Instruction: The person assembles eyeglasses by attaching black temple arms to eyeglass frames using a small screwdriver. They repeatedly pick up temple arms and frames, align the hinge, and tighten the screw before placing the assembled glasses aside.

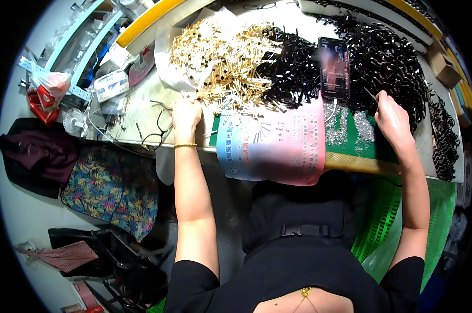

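Note:
At the near edge of a heap of thin gold metal pieces [220, 57], my left hand [186, 112] has its fingers curled together; what they hold, if anything, is too small to make out. My right hand [392, 120] grips a slim, pointed metal tool [370, 94], its tip angled up and left beside a large pile of glossy black parts [387, 62]. Between the hands lie thin black pieces [296, 65]. A pink and blue printed sheet [278, 151] hangs over the bench edge, with a few small parts on it. Tiny silver parts [364, 128] are scattered on a green mat [353, 141].
A phone [334, 68] with a lit screen and a plugged-in white cable stands among the black piles. Black-rimmed eyeglasses [160, 128] lie left of my left hand. A small white fan [75, 120] and a cardboard box [443, 63] flank the bench. A green basket [379, 214] stands below.

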`<state>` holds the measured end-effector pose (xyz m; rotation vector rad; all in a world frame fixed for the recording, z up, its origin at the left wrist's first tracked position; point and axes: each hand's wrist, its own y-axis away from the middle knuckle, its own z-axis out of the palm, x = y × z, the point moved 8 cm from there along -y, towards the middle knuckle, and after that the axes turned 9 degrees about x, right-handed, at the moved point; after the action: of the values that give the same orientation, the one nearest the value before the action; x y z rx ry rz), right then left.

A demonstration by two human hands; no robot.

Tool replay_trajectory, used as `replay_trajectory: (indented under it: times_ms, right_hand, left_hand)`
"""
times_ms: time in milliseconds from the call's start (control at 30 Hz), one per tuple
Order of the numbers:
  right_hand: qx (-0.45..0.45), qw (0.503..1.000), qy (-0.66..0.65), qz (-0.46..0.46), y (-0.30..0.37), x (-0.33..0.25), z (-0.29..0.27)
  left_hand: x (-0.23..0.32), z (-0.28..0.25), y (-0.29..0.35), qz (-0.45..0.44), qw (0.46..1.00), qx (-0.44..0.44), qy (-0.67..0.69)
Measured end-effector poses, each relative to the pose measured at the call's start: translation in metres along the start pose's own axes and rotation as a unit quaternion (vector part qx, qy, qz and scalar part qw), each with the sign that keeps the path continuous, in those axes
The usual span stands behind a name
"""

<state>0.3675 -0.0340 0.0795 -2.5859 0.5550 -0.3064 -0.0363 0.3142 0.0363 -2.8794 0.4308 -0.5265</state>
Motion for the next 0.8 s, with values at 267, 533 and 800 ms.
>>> replay_trajectory:
  times_ms: [267, 533, 800]
  right_hand:
    - [-0.059, 0.872, -0.375, 0.311, 0.1, 0.059, -0.008]
    - [-0.057, 0.688, -0.593, 0.415, 0.147, 0.05, 0.009]
    - [-0.065, 0.642, -0.626, 0.439, 0.146, 0.044, 0.008]
  left_hand:
    - [-0.039, 0.021, -0.006, -0.086, 0.985, 0.05, 0.139]
    - [0.066, 0.001, 0.04, 0.109, 0.958, 0.149, 0.219]
    - [0.09, 0.029, 0.044, 0.046, 0.923, 0.076, 0.375]
